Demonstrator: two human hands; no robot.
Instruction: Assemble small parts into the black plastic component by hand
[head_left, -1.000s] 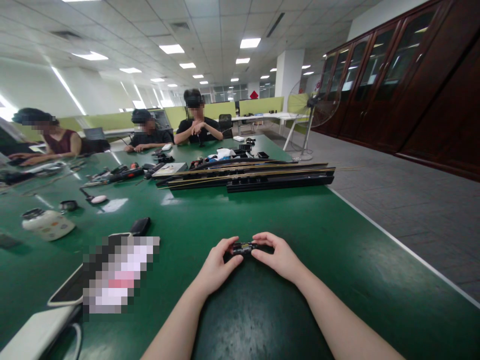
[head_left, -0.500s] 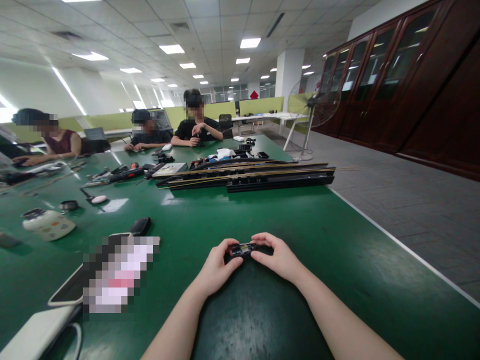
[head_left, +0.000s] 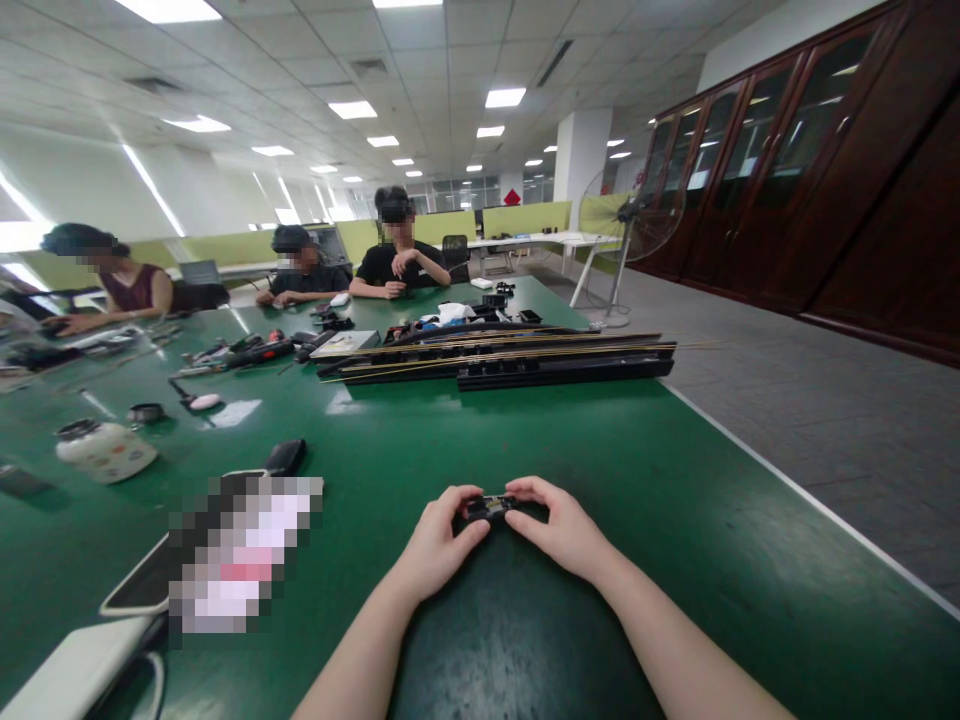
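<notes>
A small black part (head_left: 493, 506) with a brassy strip along its middle sits between my two hands, low over the green table (head_left: 570, 440). Its exact kind is too small to make out. My left hand (head_left: 442, 540) pinches its left end between thumb and fingers. At the other end, my right hand (head_left: 559, 525) grips it in the same way, thumb nearer me and fingers behind. The fingertips hide both ends of the part.
Long black rails (head_left: 562, 370) with thin brassy rods lie across the table ahead. On my left are a blurred-out phone-like device (head_left: 247, 560), a white box (head_left: 82, 660), a black wallet-like item (head_left: 286, 457) and a pale jar (head_left: 109, 452). Several people sit at the far side.
The view has tilted slightly, shifting the scene a little down and right. Both hands keep their hold on the black part.
</notes>
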